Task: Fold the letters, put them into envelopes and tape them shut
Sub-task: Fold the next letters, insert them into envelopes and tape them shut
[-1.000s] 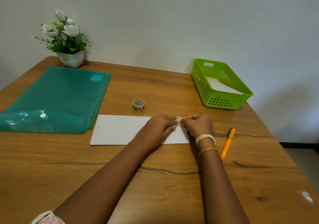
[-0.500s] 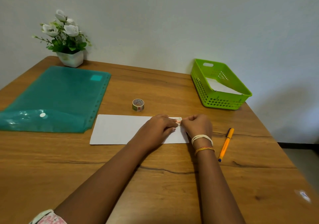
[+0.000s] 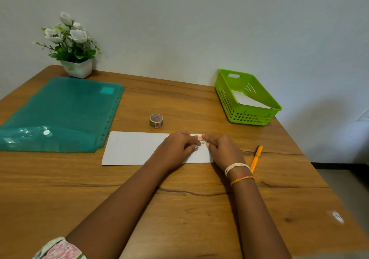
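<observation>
A long white envelope (image 3: 135,148) lies flat on the wooden table (image 3: 179,208) in front of me. My left hand (image 3: 177,148) and my right hand (image 3: 222,151) both rest on its right part, fingertips meeting over a small piece of patterned tape (image 3: 201,140) that lies on the envelope near its far edge. The fingers press down on the tape's ends. A small roll of patterned tape (image 3: 156,120) stands on the table just beyond the envelope. The envelope's right end is partly hidden under my hands.
A green plastic basket (image 3: 225,97) at the back right holds white paper (image 3: 247,100). An orange pen (image 3: 256,158) lies right of my right wrist. A teal plastic folder (image 3: 60,113) covers the left side, with a potted white flower (image 3: 71,47) behind it by the wall.
The piece of tape, held raised between my fingertips a second ago, has come down onto the envelope, and my fingers now lie flatter on it.
</observation>
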{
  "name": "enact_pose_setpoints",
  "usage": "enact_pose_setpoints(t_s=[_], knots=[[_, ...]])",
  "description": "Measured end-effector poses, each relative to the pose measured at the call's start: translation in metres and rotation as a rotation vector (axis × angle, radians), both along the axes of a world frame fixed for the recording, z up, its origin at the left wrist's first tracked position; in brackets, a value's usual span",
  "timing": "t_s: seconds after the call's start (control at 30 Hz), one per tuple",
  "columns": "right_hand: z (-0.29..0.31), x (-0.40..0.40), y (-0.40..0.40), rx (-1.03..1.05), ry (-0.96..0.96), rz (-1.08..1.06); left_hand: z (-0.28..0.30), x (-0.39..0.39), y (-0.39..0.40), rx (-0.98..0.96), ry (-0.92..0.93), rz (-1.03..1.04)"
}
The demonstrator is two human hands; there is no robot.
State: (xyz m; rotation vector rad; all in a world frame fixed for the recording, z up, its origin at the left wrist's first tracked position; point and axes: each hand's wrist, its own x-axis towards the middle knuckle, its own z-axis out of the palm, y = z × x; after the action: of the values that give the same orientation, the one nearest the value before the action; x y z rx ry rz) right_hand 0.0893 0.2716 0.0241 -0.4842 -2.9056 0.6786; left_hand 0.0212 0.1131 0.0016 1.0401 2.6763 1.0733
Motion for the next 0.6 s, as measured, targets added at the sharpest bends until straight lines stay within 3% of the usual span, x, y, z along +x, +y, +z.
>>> enact_pose_setpoints(t_s=[0.23,0.37,0.6], knots=[[-0.005,0.013,-0.013,0.153,0.029,-0.03,-0.002,0.001,0.001,-0.011,0.08,0.001],[-0.008,0.024,-0.022,0.262,0.091,0.03,-0.004,0.002,0.003,-0.091,0.191,-0.056],[-0.016,0.035,-0.032,0.367,0.078,-0.075,-0.001,0.005,0.004,-0.21,0.275,-0.02]])
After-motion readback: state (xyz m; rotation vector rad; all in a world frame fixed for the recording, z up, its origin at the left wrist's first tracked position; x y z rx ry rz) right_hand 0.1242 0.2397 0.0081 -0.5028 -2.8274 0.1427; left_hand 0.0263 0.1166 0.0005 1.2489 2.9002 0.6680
